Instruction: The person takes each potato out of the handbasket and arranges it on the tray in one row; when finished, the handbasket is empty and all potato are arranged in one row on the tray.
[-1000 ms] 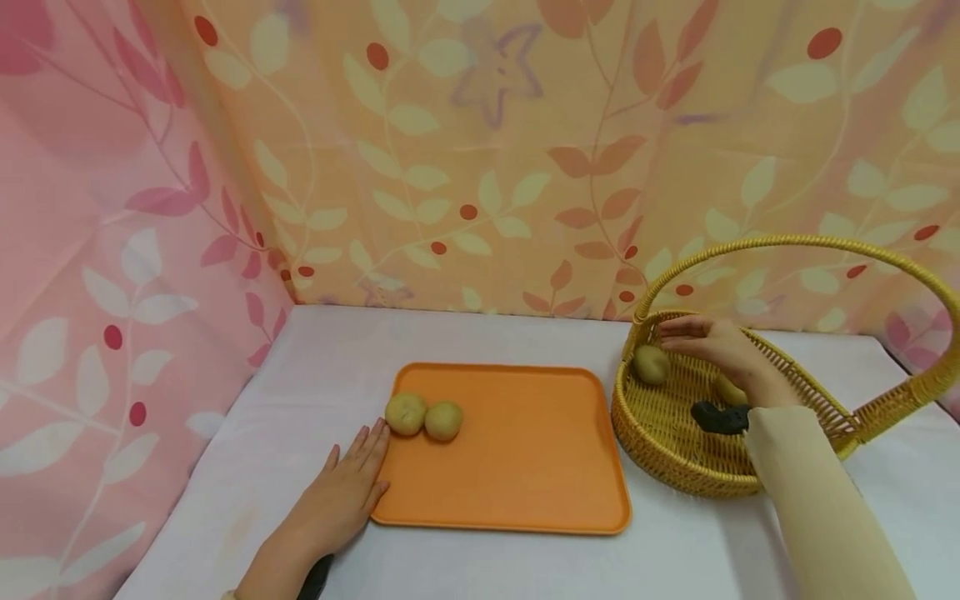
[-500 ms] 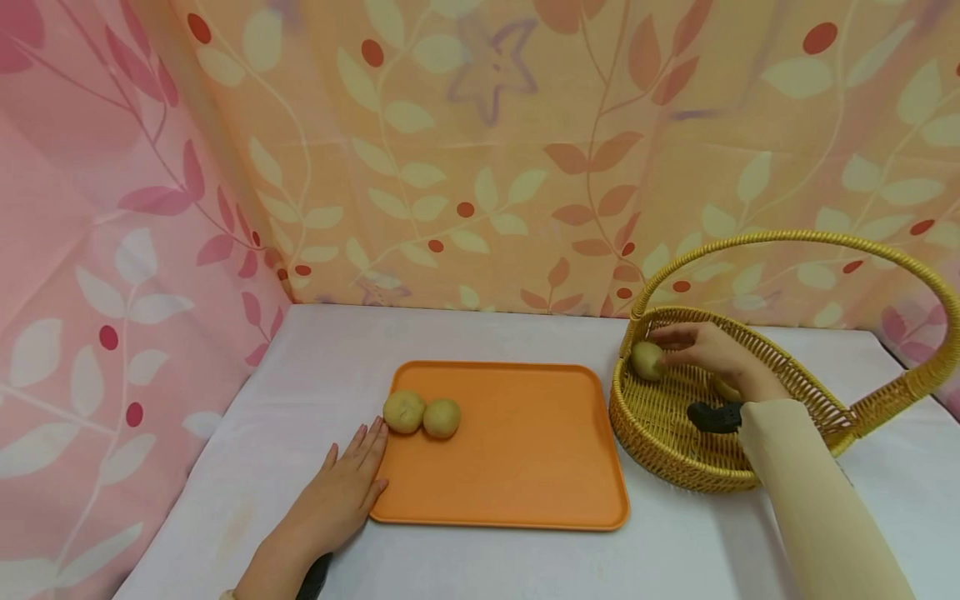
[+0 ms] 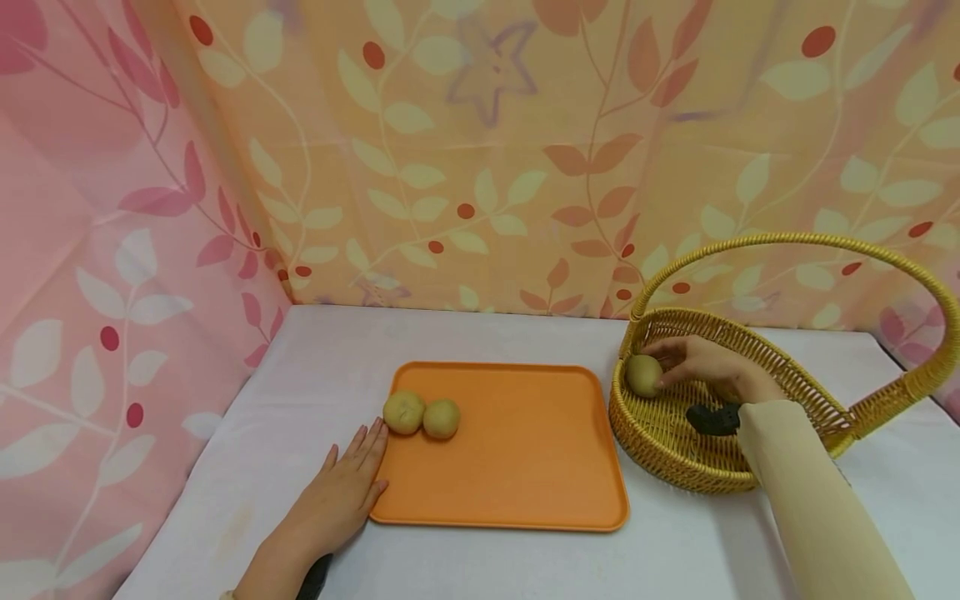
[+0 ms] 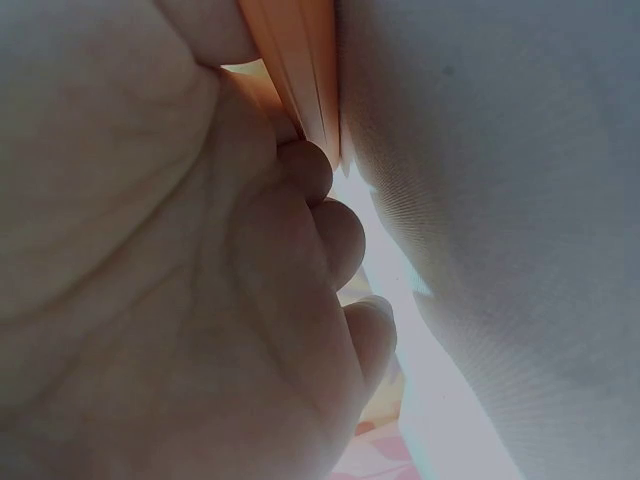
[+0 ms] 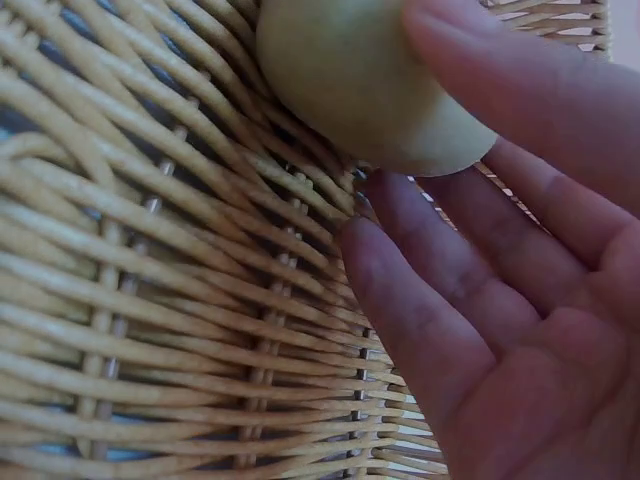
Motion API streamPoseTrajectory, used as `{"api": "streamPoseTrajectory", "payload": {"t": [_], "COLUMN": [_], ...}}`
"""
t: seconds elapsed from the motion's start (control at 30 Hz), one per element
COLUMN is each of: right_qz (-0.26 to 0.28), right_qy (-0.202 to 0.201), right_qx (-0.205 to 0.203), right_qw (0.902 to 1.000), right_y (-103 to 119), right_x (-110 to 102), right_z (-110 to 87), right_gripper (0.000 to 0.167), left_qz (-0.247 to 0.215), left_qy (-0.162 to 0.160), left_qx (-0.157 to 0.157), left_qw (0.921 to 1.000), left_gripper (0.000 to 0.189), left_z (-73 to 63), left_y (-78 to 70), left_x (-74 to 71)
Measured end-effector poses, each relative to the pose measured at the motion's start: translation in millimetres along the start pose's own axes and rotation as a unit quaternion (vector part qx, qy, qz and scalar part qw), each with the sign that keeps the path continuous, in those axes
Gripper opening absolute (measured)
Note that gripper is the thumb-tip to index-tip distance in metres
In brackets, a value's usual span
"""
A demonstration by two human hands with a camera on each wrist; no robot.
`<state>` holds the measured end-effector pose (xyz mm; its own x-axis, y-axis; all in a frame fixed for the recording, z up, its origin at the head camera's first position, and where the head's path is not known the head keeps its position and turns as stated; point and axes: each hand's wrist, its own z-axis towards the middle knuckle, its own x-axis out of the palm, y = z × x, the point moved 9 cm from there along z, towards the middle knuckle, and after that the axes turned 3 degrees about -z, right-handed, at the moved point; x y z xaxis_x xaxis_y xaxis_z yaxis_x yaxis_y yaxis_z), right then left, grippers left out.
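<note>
My right hand [image 3: 701, 365] is inside the wicker basket [image 3: 678, 477], with its thumb and fingers curled around a round potato [image 3: 643, 376] at the basket's left end. In the right wrist view the thumb lies on that potato [image 5: 370, 90] and the fingers reach behind it. My left hand [image 3: 337, 492] lies flat with fingers straight, touching the left edge of the orange tray [image 3: 517, 450]. Two potatoes sit side by side near the tray's left edge, a left one [image 3: 403, 412] and a right one [image 3: 441, 418]. The left wrist view shows the palm beside the tray rim [image 4: 300, 70].
The basket's tall handle [image 3: 795, 239] arches over the right forearm. A white cloth [image 3: 480, 567] covers the table, and a floral curtain [image 3: 465, 167] stands behind it, with pink floral cloth [image 3: 112, 275] on the left.
My right hand has lowered toward the basket's left end and closed its thumb and fingers around the potato, which has shifted slightly. My left hand and the tray potatoes stay put.
</note>
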<state>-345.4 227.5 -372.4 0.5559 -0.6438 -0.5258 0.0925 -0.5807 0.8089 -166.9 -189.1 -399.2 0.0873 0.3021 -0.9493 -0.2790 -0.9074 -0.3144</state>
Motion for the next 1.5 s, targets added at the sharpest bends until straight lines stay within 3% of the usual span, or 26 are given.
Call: {"api": "streamPoseTrajectory", "payload": {"t": [0.27, 0.8, 1.4, 1.5], "right_qz": [-0.022, -0.034, -0.030, -0.058], "right_qy": [0.020, 0.022, -0.009, -0.025], "right_qx": [-0.004, -0.007, -0.022, -0.044], "right_qw": [0.9996, 0.9992, 0.9993, 0.9970], "right_y": [0, 2, 4, 9], "right_x": [5, 6, 0, -5], "right_z": [0.7, 2.4, 0.6, -1.5], "right_gripper": [0.067, 0.066, 0.063, 0.061], "left_qz": [0.000, 0.000, -0.001, -0.004], "left_qy": [-0.001, -0.003, 0.004, 0.006], "left_qx": [0.001, -0.001, -0.003, -0.004], "left_qw": [1.0000, 1.0000, 1.0000, 1.0000], "left_gripper": [0.061, 0.061, 0.061, 0.062], "left_z": [0.5, -0.6, -0.6, 0.0], "left_y": [0.5, -0.4, -0.8, -0.1], "left_x": [0.8, -1.3, -1.8, -0.6]}}
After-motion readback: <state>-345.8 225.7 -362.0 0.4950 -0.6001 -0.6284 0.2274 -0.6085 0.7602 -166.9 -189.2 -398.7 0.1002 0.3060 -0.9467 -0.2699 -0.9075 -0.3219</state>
